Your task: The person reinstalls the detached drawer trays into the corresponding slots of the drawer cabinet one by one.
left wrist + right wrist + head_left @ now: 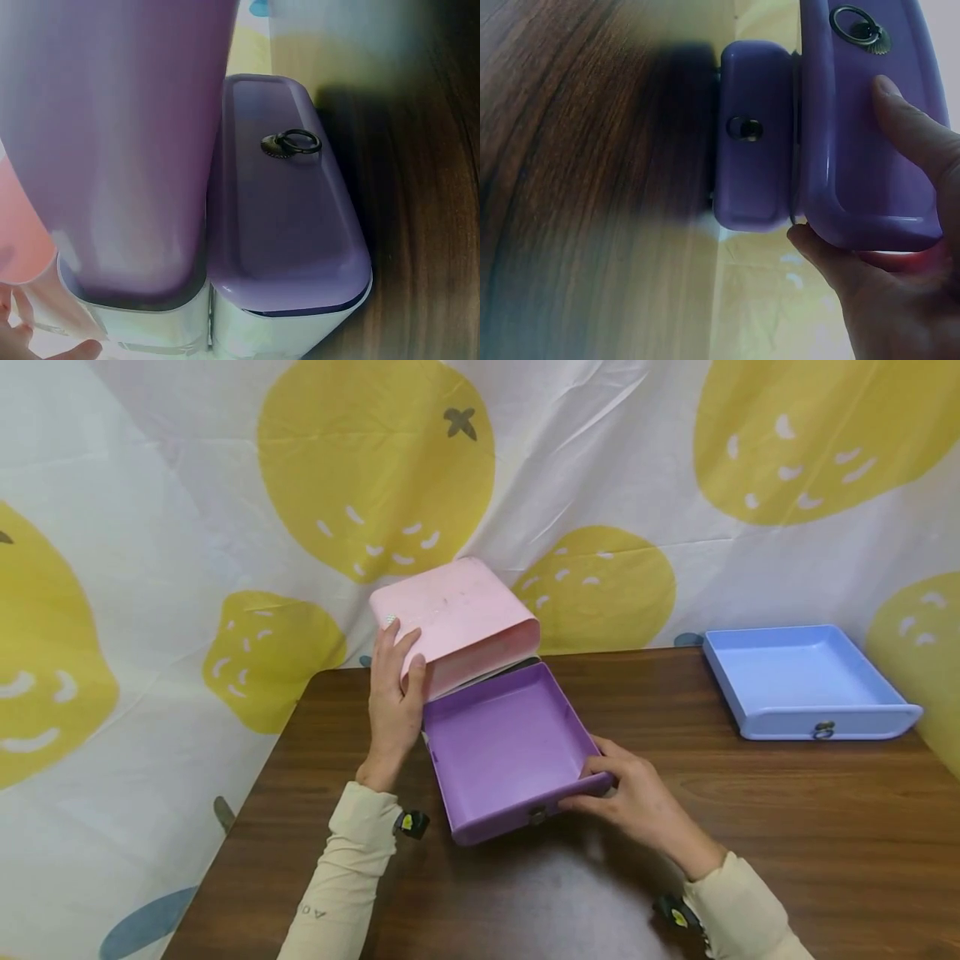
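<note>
A pink drawer case [457, 614] stands at the back of the wooden table [787, 827]. My left hand [400, 664] lies with straight fingers against the case's left side, thumb on its front edge. An empty purple drawer [502, 743] sticks far out of the case. My right hand [600, 785] pinches its front right corner, thumb inside the rim and fingers under the front. In the right wrist view this hand [900, 300] holds the purple drawer front [870, 135] by its ring pull [860, 28]. A second purple drawer front [289, 210] sits below it.
A light blue drawer [806, 681] lies on the table at the back right, near the edge. A white cloth with yellow fruit prints [375, 468] hangs behind and to the left. The lower purple front [751, 135] shows a small knob.
</note>
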### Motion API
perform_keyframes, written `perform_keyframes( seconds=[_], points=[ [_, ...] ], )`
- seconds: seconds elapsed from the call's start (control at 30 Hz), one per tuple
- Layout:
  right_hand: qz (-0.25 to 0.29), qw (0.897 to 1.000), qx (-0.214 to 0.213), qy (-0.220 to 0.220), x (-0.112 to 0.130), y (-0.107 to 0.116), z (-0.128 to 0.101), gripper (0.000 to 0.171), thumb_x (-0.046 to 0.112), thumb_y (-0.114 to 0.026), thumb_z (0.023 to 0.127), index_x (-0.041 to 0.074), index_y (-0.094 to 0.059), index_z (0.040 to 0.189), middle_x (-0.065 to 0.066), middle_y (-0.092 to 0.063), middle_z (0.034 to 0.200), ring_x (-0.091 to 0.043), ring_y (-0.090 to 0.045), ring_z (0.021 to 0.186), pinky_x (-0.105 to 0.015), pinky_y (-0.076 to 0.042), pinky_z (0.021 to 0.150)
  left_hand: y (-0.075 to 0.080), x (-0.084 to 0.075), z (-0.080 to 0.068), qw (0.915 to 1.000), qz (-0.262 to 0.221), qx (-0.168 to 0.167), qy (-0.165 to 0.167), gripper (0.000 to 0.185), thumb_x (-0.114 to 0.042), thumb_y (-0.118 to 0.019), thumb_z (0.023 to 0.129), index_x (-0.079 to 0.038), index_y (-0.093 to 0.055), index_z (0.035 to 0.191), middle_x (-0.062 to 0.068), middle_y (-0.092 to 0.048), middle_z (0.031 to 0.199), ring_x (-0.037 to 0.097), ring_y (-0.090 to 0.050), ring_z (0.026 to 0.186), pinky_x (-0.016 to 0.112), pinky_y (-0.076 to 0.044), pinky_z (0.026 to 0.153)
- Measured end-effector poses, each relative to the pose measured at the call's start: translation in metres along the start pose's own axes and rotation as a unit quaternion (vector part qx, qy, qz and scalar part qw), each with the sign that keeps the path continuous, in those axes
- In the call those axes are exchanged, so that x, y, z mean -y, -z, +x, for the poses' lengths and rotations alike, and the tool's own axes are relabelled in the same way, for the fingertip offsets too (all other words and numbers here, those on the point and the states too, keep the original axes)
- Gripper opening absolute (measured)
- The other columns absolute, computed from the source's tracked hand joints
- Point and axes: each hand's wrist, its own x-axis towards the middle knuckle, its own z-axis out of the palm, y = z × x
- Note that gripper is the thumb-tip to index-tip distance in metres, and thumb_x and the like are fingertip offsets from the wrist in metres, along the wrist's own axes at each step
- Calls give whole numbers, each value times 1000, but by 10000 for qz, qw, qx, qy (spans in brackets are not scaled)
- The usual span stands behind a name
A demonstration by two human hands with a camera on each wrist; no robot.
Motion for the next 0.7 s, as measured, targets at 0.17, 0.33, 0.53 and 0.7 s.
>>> perform_keyframes(
  seconds=[0.17,0.33,0.53,0.7],
  points=[
    [30,9999,106,69,-1,-2,4,29,27,-94,75,25,-65,75,-19,-61,148,-42,-62,133,-58,-50,107,0,1,0,10000,-9,4,-19,42,-39,-50,109,-20,-61,145,2,-38,169,31,-20,163,58,-20,130],
    [6,9997,176,157,-5,1,13,30,26,-94,75,23,-65,76,-20,-63,145,-42,-63,131,-59,-51,106,1,0,0,10000,-3,17,-14,42,-38,-51,108,-20,-61,145,2,-38,169,32,-20,163,58,-19,130],
    [-37,9995,284,124,-12,2,26,29,25,-94,76,21,-66,79,-20,-61,148,-40,-63,131,-56,-52,105,1,0,0,10000,8,11,2,39,-31,-52,108,-21,-61,145,1,-38,169,31,-20,163,58,-21,130],
    [114,9995,288,-16,-15,0,33,29,25,-94,75,21,-65,80,-18,-61,149,-39,-62,133,-55,-51,106,2,-1,0,9999,77,51,52,39,-30,-52,108,-22,-61,145,0,-37,169,31,-20,163,57,-21,130]
  ],
)
